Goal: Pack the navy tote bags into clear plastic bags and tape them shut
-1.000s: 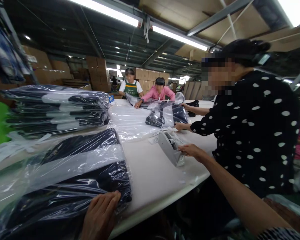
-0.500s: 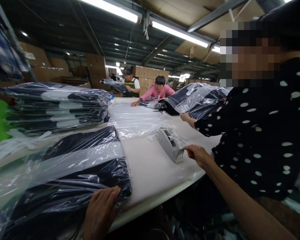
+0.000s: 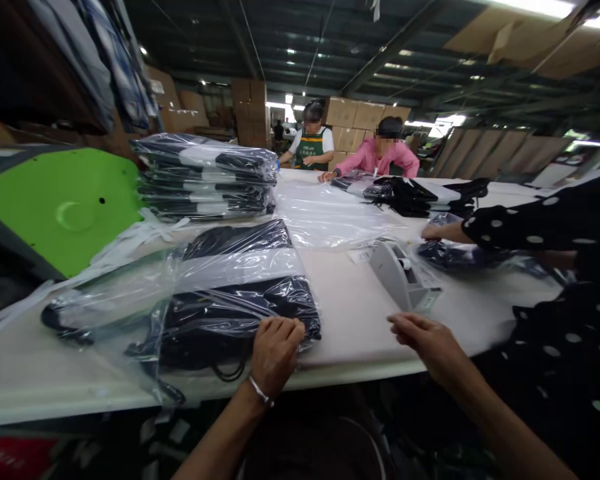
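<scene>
A folded dark garment in a clear plastic bag (image 3: 240, 300) lies on the table before me, with a pale band across it. My left hand (image 3: 279, 350) is closed over its near right corner, fingers curled on the plastic. The bag's loose end spreads out to the left. My right hand (image 3: 425, 337) hovers by the table's front edge, thumb and forefinger pinched together. Whatever is in that pinch is too small to make out. Just beyond it stands a grey tape dispenser (image 3: 397, 273), apart from my fingertips.
Bagged garments (image 3: 205, 177) are stacked at the back left, near a green panel (image 3: 65, 207). Flat clear bags (image 3: 330, 213) lie mid-table. At right, a co-worker's polka-dot sleeve (image 3: 530, 223) reaches over bagged clothing. Two people stand across the table (image 3: 345, 287).
My view has swung right-to-left, showing more of the green panel. My right hand has come away from the tape dispenser toward me. The co-worker at right has lowered the bagged clothing.
</scene>
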### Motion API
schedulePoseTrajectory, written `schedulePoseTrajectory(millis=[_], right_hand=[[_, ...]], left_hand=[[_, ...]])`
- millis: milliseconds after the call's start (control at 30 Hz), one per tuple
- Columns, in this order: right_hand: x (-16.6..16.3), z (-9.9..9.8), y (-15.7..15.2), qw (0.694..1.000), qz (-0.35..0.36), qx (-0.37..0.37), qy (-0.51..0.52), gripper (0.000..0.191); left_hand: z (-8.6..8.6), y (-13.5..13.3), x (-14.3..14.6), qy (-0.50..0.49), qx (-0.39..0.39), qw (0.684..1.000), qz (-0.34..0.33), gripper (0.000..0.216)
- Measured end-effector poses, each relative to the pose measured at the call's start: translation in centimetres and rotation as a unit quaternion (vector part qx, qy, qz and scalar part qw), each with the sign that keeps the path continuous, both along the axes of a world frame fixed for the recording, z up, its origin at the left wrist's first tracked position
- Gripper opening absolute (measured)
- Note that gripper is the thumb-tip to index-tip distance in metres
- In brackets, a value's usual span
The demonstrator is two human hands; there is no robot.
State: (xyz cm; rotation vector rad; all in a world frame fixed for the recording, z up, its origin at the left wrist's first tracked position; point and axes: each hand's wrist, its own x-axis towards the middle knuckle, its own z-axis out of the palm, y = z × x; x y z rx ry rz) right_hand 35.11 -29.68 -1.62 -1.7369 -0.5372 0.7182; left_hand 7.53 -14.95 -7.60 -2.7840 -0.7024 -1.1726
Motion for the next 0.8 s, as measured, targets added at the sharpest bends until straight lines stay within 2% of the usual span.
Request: schedulePoseTrajectory(millis=[67,133,233,400,633,800], right_hand=[[-6.2,0.6,1.9,0.996,0.074,0.040,0.027,0.036],[-11.2,0.8,3.7,0.988,0.110,0.075,0.082,0.033],[-15.1,0.0,5.5,0.976,0.112,0.102,0.157,0.034],[-15.8,-1.7,6.6,0.974,0.051,0.088,0.203,0.043],[-15.7,-2.9,7.3,0.986,0.004,0.053,0.161,0.048],[-15.3,-3.0,7.5,0.983,0.003,-0.008,0.185,0.047]], left_hand=[[0.0,-0.1,0.1,0.002,0.003,1.000,0.004,0.023],[-0.1,-0.2,0.1,0.008,0.006,1.000,0.005,0.020],[-0.2,-0.3,0.1,0.008,0.011,1.000,0.005,0.014],[-0.4,-0.1,0.1,-0.009,0.025,1.000,0.001,0.011],[-0.9,0.0,0.3,-0.035,0.019,0.999,-0.015,0.010],[-1.2,0.1,0.1,-0.022,-0.009,0.999,-0.023,0.030]])
